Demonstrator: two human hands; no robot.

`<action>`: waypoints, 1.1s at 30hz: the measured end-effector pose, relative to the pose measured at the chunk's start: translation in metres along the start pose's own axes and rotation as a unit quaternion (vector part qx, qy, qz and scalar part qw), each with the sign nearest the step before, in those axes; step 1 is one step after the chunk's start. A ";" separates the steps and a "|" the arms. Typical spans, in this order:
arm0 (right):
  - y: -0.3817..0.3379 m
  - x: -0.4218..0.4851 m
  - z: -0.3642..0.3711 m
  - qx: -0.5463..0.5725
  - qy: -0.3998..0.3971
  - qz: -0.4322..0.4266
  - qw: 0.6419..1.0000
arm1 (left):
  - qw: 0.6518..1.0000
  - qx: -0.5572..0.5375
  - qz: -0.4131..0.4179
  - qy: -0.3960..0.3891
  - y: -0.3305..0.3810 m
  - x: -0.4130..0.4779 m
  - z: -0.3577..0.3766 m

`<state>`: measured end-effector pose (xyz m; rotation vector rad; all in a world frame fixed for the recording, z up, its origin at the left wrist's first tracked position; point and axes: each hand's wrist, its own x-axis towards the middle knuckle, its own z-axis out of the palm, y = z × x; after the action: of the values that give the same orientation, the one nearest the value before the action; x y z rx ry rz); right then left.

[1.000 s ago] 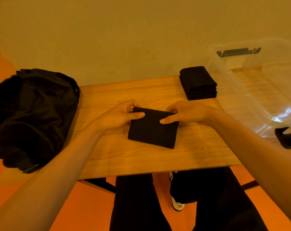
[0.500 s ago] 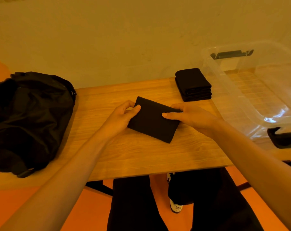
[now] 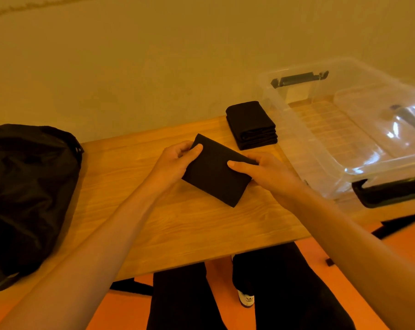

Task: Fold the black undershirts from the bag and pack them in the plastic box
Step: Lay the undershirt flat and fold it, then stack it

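Your left hand (image 3: 173, 163) and right hand (image 3: 268, 172) each pinch an edge of the folded black undershirt (image 3: 216, 177), thumbs on top and the other fingers (image 3: 177, 148) curled beneath. You hold it over the tabletop (image 3: 177, 229), left of the clear plastic box (image 3: 304, 139). A stack of folded undershirts (image 3: 250, 122) lies just beside the box's left wall, and the black bag (image 3: 27, 186) is well to the box's left.

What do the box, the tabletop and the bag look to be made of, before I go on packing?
Box: clear, glossy hard plastic; the wood grain shows through its walls, with bright glare.
Tabletop: wood or wood-look laminate, smooth, with grain lines.
Bag: thin black synthetic fabric, probably nylon, creased with a faint sheen.
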<state>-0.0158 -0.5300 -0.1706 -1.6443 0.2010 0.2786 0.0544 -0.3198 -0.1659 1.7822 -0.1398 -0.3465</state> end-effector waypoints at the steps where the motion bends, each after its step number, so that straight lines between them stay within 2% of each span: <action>1: 0.000 0.000 -0.001 0.008 0.007 -0.003 1.000 | 1.000 -0.001 0.004 0.000 0.002 0.003 0.002; 7: -0.007 0.007 -0.010 0.045 0.070 -0.023 0.996 | 0.999 -0.041 0.024 -0.027 0.027 0.027 0.012; 10: -0.014 0.013 -0.012 0.118 0.123 -0.030 0.985 | 0.998 -0.049 0.023 -0.043 0.046 0.050 0.015; 14: -0.015 0.017 -0.008 0.238 0.194 -0.019 0.951 | 0.995 -0.069 0.016 -0.070 0.066 0.089 0.021; 19: -0.026 0.033 -0.003 0.316 0.281 -0.016 0.906 | 0.995 -0.030 0.007 -0.100 0.082 0.137 0.032; 25: -0.041 0.056 0.003 0.370 0.338 -0.029 0.865 | 0.991 0.011 0.000 -0.134 0.094 0.188 0.044; 29: -0.042 0.071 0.003 0.382 0.387 0.006 0.839 | 0.988 0.056 0.006 -0.143 0.089 0.214 0.055; 33: -0.041 0.078 -0.003 0.382 0.393 0.063 0.834 | 0.980 0.144 0.026 -0.133 0.079 0.234 0.066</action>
<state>0.0707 -0.5260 -0.1543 -0.8505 0.9243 -0.3783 0.2627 -0.4653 -0.1398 2.0066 -0.4445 -0.5475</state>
